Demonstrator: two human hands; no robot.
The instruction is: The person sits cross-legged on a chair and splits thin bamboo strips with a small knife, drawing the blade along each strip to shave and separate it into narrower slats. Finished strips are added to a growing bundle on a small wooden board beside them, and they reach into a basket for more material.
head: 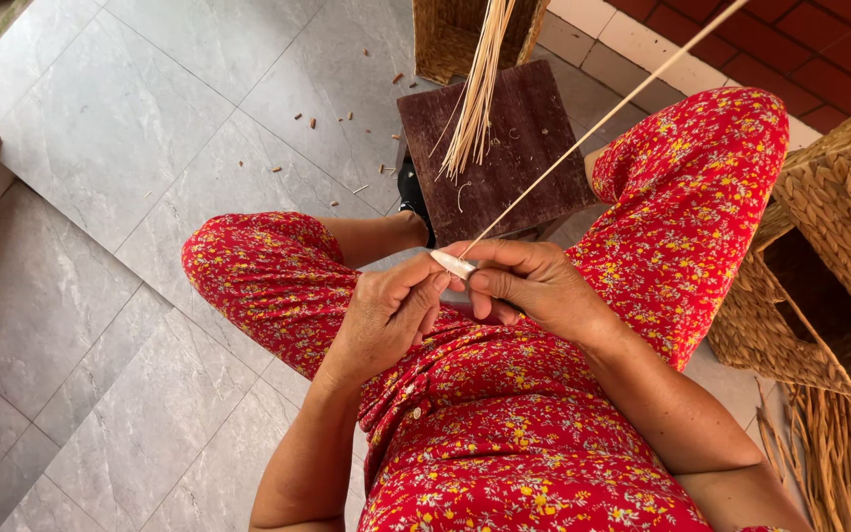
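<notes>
Left hand [386, 315] and right hand [534, 286] were together over lap, both pinched on small pale blade [454, 263] at tip of long thin straw-coloured reed strip [603, 123]; only tip looked worked, rest untouched; bundle of pale reeds [480, 89] lay waiting on dark wooden stool [534, 158].

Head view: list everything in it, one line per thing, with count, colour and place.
Thin cane strip: one, pale tan, running from the hands up to the top right.
Small blade: one, whitish, between both hands.
Wooden stool: one, dark brown, ahead of the knees.
Bundle of splints: one, straw-coloured, hanging over the stool.
Woven baskets: two, tan; one at right, one at top centre.
Loose straw: a heap, tan, bottom right.
Floor tiles: grey, with small brown scraps.
Floral clothing: red, on the lap and legs.
Left hand: one, fingers on the blade.
Right hand: one, pinching the strip.
</notes>
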